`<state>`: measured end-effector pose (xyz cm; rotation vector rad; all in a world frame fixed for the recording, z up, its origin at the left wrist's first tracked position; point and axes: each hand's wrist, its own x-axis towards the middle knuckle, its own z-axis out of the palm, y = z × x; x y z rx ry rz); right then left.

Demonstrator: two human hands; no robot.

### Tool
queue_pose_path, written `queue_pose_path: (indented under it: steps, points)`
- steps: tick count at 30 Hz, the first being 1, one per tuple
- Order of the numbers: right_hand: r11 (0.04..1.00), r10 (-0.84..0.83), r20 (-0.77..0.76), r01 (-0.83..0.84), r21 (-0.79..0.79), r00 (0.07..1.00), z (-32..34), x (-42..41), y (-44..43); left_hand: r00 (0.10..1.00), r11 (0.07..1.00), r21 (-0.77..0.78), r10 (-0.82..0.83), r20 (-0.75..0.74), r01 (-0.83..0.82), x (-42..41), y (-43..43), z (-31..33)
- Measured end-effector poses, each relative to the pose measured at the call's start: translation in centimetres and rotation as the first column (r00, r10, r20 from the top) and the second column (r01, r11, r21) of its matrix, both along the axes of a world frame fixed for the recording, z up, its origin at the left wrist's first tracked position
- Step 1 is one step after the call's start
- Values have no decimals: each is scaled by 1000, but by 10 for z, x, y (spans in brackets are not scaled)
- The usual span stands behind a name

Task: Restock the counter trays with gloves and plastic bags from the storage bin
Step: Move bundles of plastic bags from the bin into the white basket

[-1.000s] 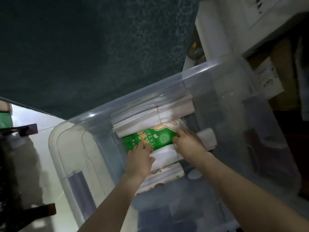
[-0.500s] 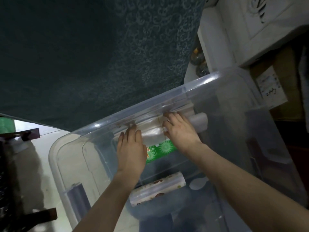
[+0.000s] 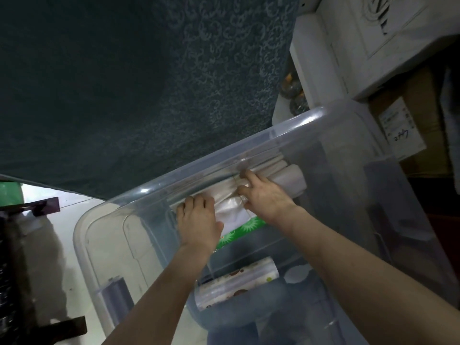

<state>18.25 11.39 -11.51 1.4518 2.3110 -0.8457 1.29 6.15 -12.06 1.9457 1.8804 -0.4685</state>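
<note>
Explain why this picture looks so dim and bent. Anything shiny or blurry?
Head view: light is dim and bluish; a small glare spot sits on the rim of the clear storage bin; the wide lens bows its straight edges; the left hand and right hand on the plastic bags look slightly soft.
</note>
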Motion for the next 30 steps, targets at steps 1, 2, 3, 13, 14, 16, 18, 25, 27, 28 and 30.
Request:
queue_pose_path:
  steps: [1,2,3,13,14,16,18,25,27,28,30]
  points:
    - [1000,19,16,-19,7,1000,-1,1,-2,1000,1000,-10,-19,1,19,0,0,0]
    - [999,41,34,-42,20,999,-2,1,-4,999,999,-23,-28,17,28,0,0,-1]
    - [997,63,49,-65,37,997,-2,2,-6,999,999,-31,-26,45,27,0,-1,0]
    - [956,276,202,-290,45,940,4,11,-23,973,994,-9,-106,205,110,0,-26,11]
    - [963,257,183,-268,36,949,6,12,-27,971,996,-25,-74,228,82,0,-28,14]
    - [976,211,149,-218,29,966,11,14,-37,966,999,-7,-38,256,41,1,-32,21]
    - [982,183,139,-188,26,973,18,18,-49,965,998,25,-59,257,54,2,-37,29]
    - [964,55,2,-54,262,998,77,34,-83,915,962,142,-268,301,235,-1,-47,70]
    - [954,24,-24,-16,298,999,103,39,-92,891,931,199,-353,286,306,0,-51,93]
    - [950,18,-31,-8,312,999,118,42,-97,881,924,215,-371,293,318,1,-54,106]
    - [923,28,-9,-22,384,1000,147,48,-108,872,924,238,-366,326,299,4,-58,133]
